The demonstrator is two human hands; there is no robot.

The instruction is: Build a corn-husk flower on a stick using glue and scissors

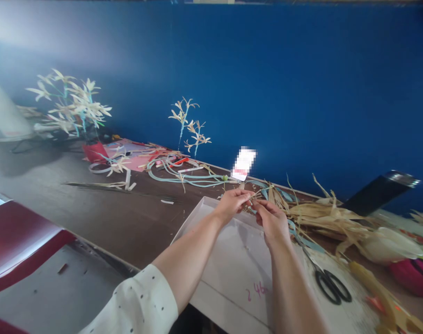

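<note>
My left hand (234,203) and my right hand (271,218) meet above the far end of a shallow white box lid (225,260). Thumb and fingers of both are pinched together on thin pale strands (252,197), which look like dried plant strips. Their exact shape is partly hidden by the fingers. Close by on the right lie dried corn husks (319,215) and black-handled scissors (331,285). A lit phone (243,163) leans against the wall just beyond my hands. Pink handwriting marks the lid.
Handmade pale flowers (81,104) stand at the back left, with smaller flower stems (187,120) nearer the middle. Light blue tubing (183,180) loops across the brown table (149,222). A dark flask (380,192) lies tilted at right, near a pink pouch (411,278). Behind is a blue wall (284,83).
</note>
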